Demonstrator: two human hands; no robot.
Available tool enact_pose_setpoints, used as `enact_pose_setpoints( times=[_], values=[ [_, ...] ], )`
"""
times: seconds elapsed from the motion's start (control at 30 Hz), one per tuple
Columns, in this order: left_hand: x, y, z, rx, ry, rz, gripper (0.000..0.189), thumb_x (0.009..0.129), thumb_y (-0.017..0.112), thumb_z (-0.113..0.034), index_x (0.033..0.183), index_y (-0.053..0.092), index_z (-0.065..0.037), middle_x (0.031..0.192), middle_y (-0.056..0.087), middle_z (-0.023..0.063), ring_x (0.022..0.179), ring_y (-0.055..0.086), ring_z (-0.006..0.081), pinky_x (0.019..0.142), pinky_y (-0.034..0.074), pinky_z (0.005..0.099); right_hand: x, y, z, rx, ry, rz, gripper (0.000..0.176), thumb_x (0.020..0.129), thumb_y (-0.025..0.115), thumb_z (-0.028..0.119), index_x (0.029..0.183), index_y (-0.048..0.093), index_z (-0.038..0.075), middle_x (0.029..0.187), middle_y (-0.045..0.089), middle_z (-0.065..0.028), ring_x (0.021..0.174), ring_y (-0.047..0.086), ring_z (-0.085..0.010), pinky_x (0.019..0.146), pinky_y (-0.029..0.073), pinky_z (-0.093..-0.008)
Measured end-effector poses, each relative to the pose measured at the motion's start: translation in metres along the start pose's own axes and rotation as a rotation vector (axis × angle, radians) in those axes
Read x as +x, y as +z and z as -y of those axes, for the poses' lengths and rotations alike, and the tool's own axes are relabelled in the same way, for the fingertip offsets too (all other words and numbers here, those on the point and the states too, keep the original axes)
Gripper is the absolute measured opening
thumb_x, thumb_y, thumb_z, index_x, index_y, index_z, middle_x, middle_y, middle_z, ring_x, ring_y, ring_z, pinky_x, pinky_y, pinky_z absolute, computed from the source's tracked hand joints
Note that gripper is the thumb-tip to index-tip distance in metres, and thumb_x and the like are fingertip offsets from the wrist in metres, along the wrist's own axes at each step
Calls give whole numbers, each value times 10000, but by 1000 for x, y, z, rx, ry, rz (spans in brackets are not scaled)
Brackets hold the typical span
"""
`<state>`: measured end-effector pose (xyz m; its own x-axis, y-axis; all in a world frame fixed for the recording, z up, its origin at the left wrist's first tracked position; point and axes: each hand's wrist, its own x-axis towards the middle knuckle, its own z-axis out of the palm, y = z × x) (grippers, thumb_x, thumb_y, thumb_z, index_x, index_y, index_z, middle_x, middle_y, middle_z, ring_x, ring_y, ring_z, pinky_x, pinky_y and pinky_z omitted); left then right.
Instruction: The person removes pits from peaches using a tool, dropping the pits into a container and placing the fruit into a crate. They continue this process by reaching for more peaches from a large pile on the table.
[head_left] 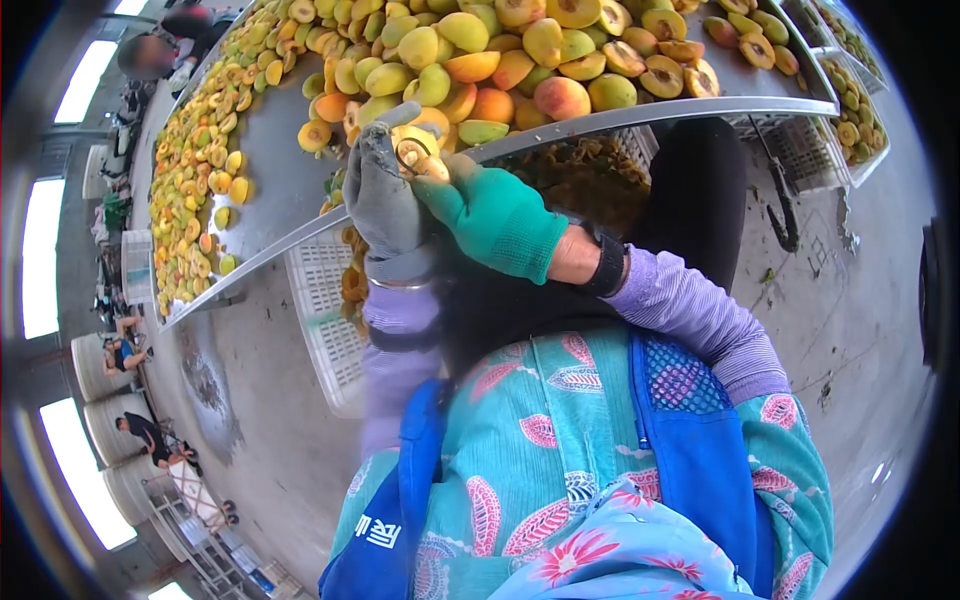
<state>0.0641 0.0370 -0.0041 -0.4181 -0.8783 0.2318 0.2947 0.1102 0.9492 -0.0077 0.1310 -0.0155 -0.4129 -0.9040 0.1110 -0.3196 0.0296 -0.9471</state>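
My left hand (385, 190), in a grey glove, is closed around a halved yellow peach (408, 140) at the edge of the metal table. Its cut face, with the stone in the middle, is turned toward my right hand (500, 218). That hand wears a green glove and is closed on a small pitting tool (402, 158). The tool's thin dark curved loop lies against the fruit around the stone, and its handle is mostly hidden by my fingers. Just beyond both hands, halved peaches (475, 66) are heaped on the tabletop.
The metal table (280, 165) has a raised rim and carries more halves along its left side (195, 215). A white crate (325, 300) stands below it, near my legs. Crates of fruit (850, 120) stand at right. Several people (150, 435) are far off at left.
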Motion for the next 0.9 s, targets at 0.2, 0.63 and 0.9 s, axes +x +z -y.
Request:
enact_pose_setpoints(
  times=[0.2, 0.63, 0.9],
  values=[
    [-10, 2, 2, 198, 198, 80, 344, 977, 455, -245, 1016, 638, 44, 856, 658, 99, 734, 611, 162, 658, 500, 263, -18, 13, 0, 291, 128, -32, 421, 978, 451, 396, 1046, 557, -6, 854, 635, -257, 811, 624, -407, 722, 481, -459],
    [23, -8, -9, 950, 299, 674, 322, 985, 430, -196, 951, 656, 30, 855, 693, 116, 718, 652, 169, 674, 529, 283, -24, 1, -9, 698, 386, 152, 519, 956, 433, 544, 899, 549, 41, 638, 517, -49, 456, 488, -144, 403, 415, -312],
    [5, 4, 22, 400, 117, 270, 410, 997, 431, -305, 941, 644, 41, 828, 665, 121, 708, 599, 156, 664, 502, 277, -18, -10, -4, 1373, 687, 422, 386, 959, 442, 510, 811, 488, 157, 542, 430, 20, 385, 368, -116, 340, 304, -288]
  ],
)
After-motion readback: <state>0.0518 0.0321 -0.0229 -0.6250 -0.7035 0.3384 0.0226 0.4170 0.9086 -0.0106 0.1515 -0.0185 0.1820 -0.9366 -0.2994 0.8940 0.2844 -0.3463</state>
